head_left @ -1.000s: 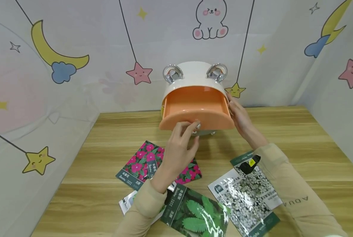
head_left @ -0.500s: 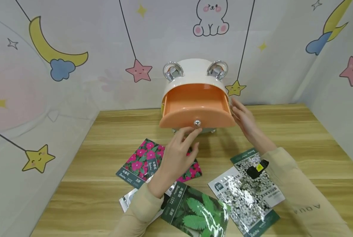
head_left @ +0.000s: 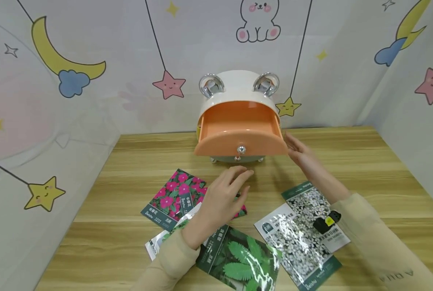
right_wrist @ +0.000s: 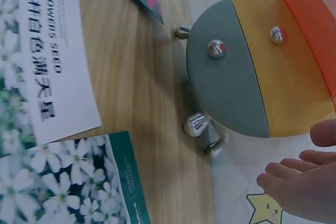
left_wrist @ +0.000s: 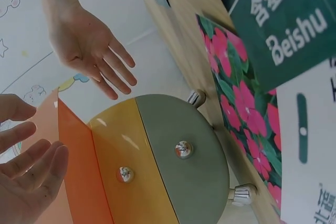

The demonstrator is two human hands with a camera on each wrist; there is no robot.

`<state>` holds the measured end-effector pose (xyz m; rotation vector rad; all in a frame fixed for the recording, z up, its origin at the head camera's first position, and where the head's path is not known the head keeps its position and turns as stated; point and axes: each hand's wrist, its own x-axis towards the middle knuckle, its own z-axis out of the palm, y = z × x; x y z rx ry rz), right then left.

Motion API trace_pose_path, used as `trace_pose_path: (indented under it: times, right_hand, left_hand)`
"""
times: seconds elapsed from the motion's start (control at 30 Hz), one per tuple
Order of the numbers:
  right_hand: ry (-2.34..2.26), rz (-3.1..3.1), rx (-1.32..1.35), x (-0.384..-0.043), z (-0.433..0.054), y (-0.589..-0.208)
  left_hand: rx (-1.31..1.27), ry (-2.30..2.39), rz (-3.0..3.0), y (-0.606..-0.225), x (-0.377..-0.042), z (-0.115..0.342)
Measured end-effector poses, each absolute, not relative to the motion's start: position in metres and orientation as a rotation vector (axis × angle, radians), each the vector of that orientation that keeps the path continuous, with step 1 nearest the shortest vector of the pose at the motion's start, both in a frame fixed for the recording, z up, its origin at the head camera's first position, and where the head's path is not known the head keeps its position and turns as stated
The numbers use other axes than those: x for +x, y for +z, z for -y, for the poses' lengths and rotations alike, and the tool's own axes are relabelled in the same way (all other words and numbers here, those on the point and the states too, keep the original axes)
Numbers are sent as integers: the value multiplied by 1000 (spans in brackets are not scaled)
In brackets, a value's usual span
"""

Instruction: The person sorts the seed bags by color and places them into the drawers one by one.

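Observation:
A small white drawer box [head_left: 239,85] with silver ring ears stands at the back of the table. Its orange top drawer [head_left: 234,142] is pulled out, and nothing shows inside. Below it, the yellow drawer [left_wrist: 123,150] and green drawer [left_wrist: 181,129] are closed, each with a silver knob. My left hand [head_left: 223,198] hovers in front of the box, fingers loosely bent and holding nothing. To the box's right is my right hand [head_left: 307,161], fingers extended, apart from the drawer and holding nothing.
Pink-flower seed packets [head_left: 169,198] lie left of centre, partly under my left arm. A green-leaf packet [head_left: 241,258] lies at the front. White-flower packets [head_left: 303,234] overlap at the right, beside my right forearm. A printed fabric backdrop [head_left: 136,60] rises behind the table.
My left hand has let go of the orange drawer's knob and drawn back toward the front. My right hand has left the box's side and moved right and nearer. The drawer stays out.

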<state>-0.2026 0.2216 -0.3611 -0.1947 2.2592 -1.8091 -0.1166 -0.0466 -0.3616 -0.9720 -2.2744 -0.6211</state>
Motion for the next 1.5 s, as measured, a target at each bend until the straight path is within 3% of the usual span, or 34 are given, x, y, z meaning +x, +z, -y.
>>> trace_pose_path:
  times: [0.43, 1.03, 1.5]
  right_hand:
    - [-1341, -2414, -338, -154, -221, -361]
    - [-1049, -2596, -617, -83, -214, -357]
    - [-338, -3126, -848, -32, -218, -378]
  left_hand:
    - [-1105, -558, 2302, -370, -107, 41]
    - [-1321, -430, 2233, -383, -100, 30]
    - [-1484, -233, 2356, -389, -95, 28]
